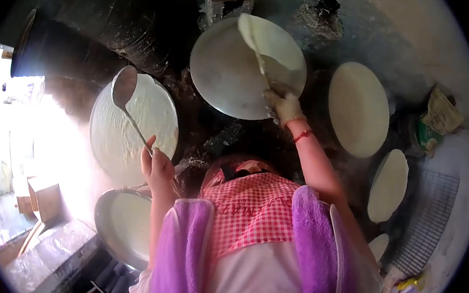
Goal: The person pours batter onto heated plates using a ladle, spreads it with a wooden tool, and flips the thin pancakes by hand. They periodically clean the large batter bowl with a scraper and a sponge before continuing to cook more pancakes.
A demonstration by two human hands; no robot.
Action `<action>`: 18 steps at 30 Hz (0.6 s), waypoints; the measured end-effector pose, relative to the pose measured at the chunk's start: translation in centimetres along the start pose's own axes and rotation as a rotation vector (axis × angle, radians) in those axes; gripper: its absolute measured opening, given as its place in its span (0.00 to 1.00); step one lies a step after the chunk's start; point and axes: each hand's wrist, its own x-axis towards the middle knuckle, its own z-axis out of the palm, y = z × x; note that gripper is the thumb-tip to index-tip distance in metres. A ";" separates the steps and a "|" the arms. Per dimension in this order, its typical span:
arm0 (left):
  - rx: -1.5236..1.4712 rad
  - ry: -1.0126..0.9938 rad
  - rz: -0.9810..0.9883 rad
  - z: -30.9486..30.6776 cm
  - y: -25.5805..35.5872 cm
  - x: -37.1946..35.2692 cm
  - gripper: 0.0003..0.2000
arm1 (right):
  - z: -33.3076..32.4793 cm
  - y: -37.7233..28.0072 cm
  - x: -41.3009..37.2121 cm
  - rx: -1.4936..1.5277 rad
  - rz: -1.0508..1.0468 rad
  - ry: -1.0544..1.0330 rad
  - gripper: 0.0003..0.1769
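My left hand [158, 168] is closed round the handle of a long metal ladle [124, 85]. Its bowl is raised over a round pan [103, 136] coated with pale, wet-looking batter. My right hand [284, 103], pale-covered with a red band at the wrist, reaches over the front edge of a large round griddle [218, 71]. It grips a batter-coated ladle [247, 32], whose rounded pale head points away from me. A pale sheet of batter [283, 48] lies on the griddle's far right side; where it meets the ladle head is hard to tell.
More round pans with pale contents curve along the right: one large [358, 109], one narrower [388, 186], one partly hidden [379, 247]. Another pan [123, 226] stands at lower left. A wire rack [424, 216] lies far right. Cardboard boxes [43, 197] stand left.
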 end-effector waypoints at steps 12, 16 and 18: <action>-0.152 0.080 0.064 5.4 -1.8 -7.0 0.18 | -2.0 -4.7 2.3 0.136 0.339 -0.312 0.19; -0.165 0.218 0.148 4.8 -1.0 -9.9 0.16 | -7.2 -3.1 4.7 0.027 0.070 -0.393 0.25; -0.131 0.295 0.182 4.8 -1.1 -11.9 0.16 | -8.8 0.0 7.2 0.040 0.148 -0.326 0.25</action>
